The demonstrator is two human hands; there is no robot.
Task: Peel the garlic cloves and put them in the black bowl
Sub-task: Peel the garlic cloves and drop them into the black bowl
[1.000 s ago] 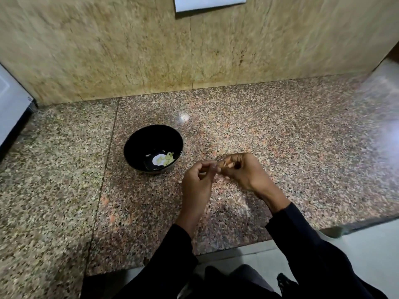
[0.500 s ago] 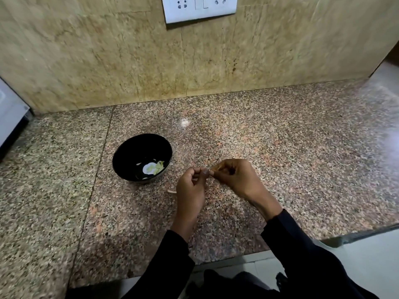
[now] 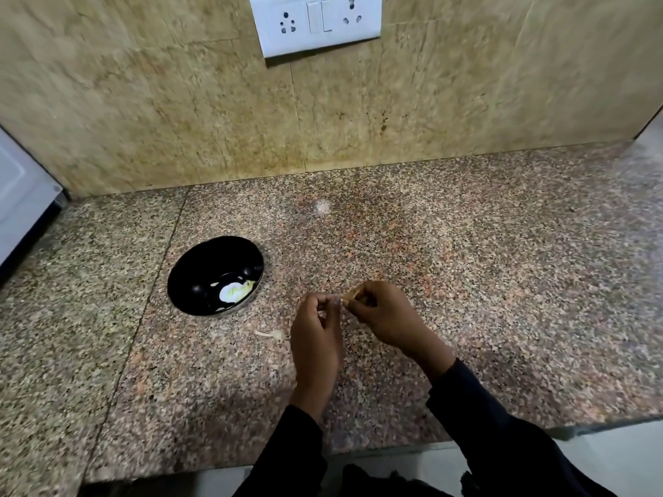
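- While you work the garlic clove (image 3: 345, 300) between both sets of fingertips, the black bowl (image 3: 215, 276) sits on the counter (image 3: 466, 281) to the left of your hands and a little farther from you, near but not touching them.
- Your left hand (image 3: 317, 338) is curled, thumb and fingers pinching the clove's left end; most of the clove is hidden behind those fingers, so how much skin is left on it can't be told.
- Your right hand (image 3: 385, 319) is also curled, pinching the pale tip that shows at the gap between the two hands; whether that tip is skin or bare flesh is too small to tell.
- The clove's long axis looks to run roughly left to right, from one pinch to the other, above the counter and not resting on it.
- Your left hand is the nearer one to the bowl, so judged from this layout the drop calls for a short carry left and slightly away from you.
- The bowl already holds pale peeled pieces (image 3: 235, 291) at its near right side, so there is room on its left side for the drop.
- A loose scrap of skin (image 3: 271, 333) lies on the counter between bowl and left hand, just left of the wrist; your carry passes beside or over it.
- The wall socket (image 3: 315, 23) and a white appliance (image 3: 21, 206) at the far left are well apart from the work.
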